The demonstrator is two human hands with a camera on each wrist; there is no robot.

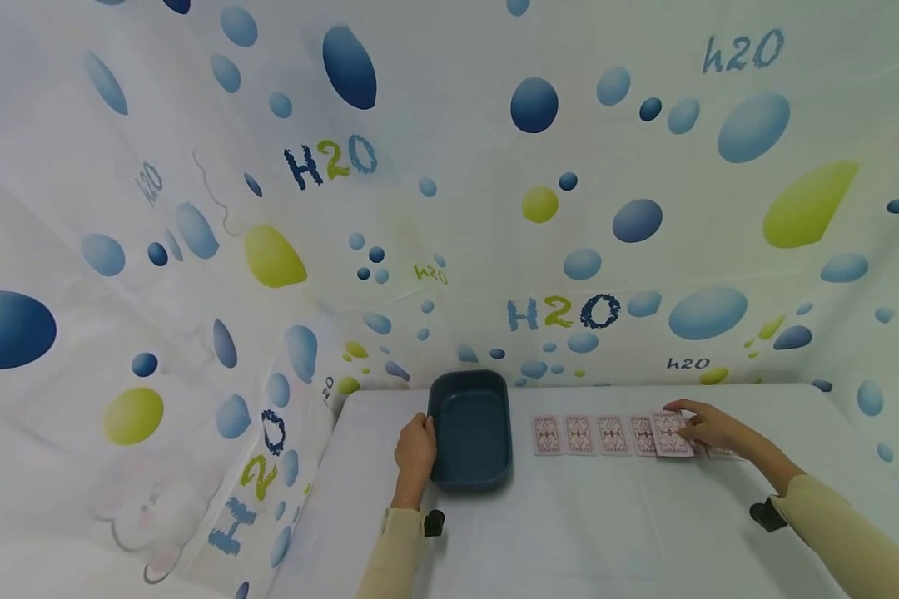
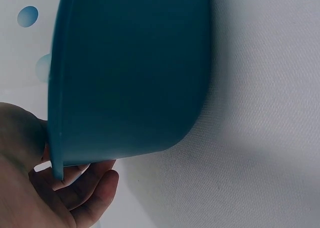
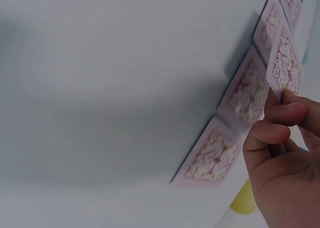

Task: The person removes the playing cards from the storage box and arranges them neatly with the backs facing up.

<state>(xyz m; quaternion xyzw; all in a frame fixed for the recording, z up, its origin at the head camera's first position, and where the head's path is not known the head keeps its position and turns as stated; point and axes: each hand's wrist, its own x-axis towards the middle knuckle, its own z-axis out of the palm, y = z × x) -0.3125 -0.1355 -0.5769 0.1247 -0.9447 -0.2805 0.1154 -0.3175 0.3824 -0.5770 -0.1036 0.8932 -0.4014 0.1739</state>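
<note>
A dark blue rectangular tub (image 1: 470, 484) stands on the white table. At its left rim is my left hand (image 1: 415, 449), gripping the edge; in the left wrist view the fingers (image 2: 102, 195) curl beneath the rim of the tub (image 2: 130, 78). To the right, my right hand (image 1: 712, 428) pinches one playing card (image 1: 672, 434) with a red-and-white patterned back. The right wrist view has this card (image 3: 286, 63) raised above the row, between thumb and fingers. Face-down cards (image 1: 580, 435) lie in a row below it, some partly hidden by the hand and held card.
The white table (image 1: 584, 532) ends at a curtain (image 1: 464, 225) printed with blue and green drops and H2O lettering. Dark wrist devices (image 1: 434, 522) sit at both of the person's sleeves.
</note>
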